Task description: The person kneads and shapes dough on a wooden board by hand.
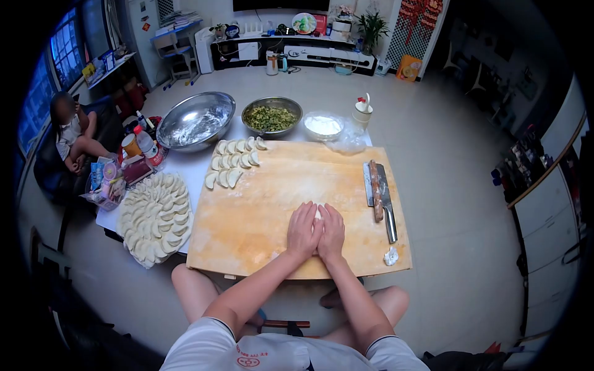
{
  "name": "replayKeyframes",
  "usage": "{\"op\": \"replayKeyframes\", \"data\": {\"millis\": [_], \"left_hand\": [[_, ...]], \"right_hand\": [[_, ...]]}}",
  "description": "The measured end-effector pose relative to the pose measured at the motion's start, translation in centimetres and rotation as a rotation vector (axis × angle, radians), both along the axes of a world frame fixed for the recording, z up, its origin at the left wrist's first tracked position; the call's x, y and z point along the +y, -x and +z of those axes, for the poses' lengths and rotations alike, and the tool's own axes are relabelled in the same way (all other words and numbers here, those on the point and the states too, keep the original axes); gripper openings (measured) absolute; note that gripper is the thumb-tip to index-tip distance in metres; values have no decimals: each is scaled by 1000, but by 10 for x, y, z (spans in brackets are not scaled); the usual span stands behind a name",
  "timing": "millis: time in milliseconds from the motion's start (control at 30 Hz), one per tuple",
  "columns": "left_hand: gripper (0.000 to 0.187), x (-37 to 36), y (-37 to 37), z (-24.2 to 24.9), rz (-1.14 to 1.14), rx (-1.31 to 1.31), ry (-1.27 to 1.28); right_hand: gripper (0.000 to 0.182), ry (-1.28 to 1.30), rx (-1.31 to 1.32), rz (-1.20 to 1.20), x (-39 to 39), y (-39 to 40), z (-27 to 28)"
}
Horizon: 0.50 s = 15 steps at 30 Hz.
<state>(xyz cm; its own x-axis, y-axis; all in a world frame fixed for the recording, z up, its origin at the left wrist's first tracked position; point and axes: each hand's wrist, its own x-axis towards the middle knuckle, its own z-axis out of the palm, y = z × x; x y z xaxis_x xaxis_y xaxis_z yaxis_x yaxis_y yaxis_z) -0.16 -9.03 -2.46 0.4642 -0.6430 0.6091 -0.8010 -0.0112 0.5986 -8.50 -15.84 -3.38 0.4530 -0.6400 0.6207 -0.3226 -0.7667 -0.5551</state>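
Observation:
My left hand (303, 232) and my right hand (331, 232) are side by side on the wooden board (266, 210), fingers closed over a piece of white dough (318, 213). Only a little of the dough shows between the fingers; the rest is hidden under my hands. To the right of them lie a cleaver (389, 213) and a rolling pin (376, 191), the pin resting along the blade. Short rows of dumplings (232, 162) sit at the board's far left corner. A small white lump (390, 256) lies near the front right corner.
Left of the board is a tray crowded with dumplings (154, 216). Behind stand a large steel bowl (197, 122), a bowl of green filling (271, 116), a bowl of white flour (324, 125) and a white canister (362, 114). A person (77, 130) sits at the left near bottles.

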Motion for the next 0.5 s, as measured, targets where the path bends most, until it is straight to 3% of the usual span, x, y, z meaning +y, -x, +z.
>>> {"op": "replayKeyframes", "data": {"millis": [200, 367, 433, 500], "left_hand": [[40, -39, -31, 31, -52, 212, -203], [45, -56, -31, 34, 23, 306, -461], [46, -43, -12, 32, 81, 254, -336], [49, -22, 3, 27, 80, 209, -278]], "right_hand": [[31, -270, 172, -55, -42, -25, 22], [38, -302, 387, 113, -83, -26, 18], [38, -241, 374, 290, -93, -21, 11], [41, -259, 371, 307, -79, -4, 21]]}}
